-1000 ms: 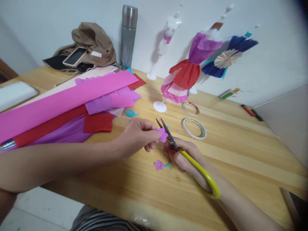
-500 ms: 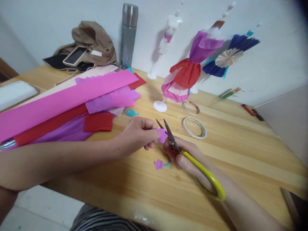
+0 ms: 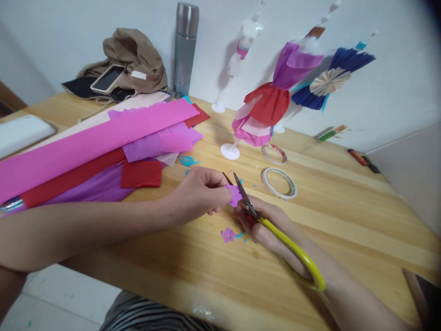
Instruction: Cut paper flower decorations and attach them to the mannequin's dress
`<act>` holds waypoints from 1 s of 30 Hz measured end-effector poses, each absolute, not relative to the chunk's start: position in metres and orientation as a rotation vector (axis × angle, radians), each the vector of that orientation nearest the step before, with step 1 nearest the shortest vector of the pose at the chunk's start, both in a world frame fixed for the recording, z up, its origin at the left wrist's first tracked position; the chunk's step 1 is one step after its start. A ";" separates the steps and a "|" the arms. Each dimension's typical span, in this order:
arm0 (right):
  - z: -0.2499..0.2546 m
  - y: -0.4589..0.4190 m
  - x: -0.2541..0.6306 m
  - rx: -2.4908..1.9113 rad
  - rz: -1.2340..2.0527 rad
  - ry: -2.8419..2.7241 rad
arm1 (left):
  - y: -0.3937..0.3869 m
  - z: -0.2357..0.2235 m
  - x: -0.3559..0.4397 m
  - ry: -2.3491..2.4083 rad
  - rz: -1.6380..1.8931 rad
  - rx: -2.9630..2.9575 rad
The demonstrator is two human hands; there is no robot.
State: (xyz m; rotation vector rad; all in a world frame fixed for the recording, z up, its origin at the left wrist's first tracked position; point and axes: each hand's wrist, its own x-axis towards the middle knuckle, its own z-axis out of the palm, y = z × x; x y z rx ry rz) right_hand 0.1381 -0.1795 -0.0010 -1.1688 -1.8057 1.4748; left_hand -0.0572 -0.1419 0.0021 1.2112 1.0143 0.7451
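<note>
Between the thumb and fingers of my left hand [image 3: 203, 191] is a small purple paper piece [image 3: 234, 196] with a scalloped edge. My right hand [image 3: 263, 225] holds yellow-handled scissors [image 3: 292, 250], their dark blades parted and pointing away from me, right beside the paper piece. Whether the blades touch the paper I cannot tell. A purple paper flower [image 3: 228, 235] lies on the table below my hands, next to a blue paper scrap [image 3: 239, 235]. Beyond my left hand rests a blue leaf-shaped paper cutout [image 3: 189, 161].
Crepe paper sheets [image 3: 103, 138] are piled at left. Dress forms in a purple-red paper dress [image 3: 270, 110] and a blue one [image 3: 330, 80] stand behind, beside a bare form [image 3: 237, 59]. Tape rolls [image 3: 279, 183], a thermos [image 3: 186, 50] and a phone [image 3: 108, 79] are around.
The paper piece in my left hand has turned slightly and shifted a little right. The scissors stay parted in my right hand, almost unmoved. The view has shifted slightly.
</note>
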 end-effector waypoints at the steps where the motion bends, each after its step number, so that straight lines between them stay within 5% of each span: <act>1: 0.000 -0.179 0.138 -1.163 1.482 -1.812 | -0.142 0.002 -0.057 1.017 0.744 1.212; 30: -0.004 -0.178 0.139 -1.175 1.503 -1.775 | -0.141 0.006 -0.056 1.048 0.709 1.197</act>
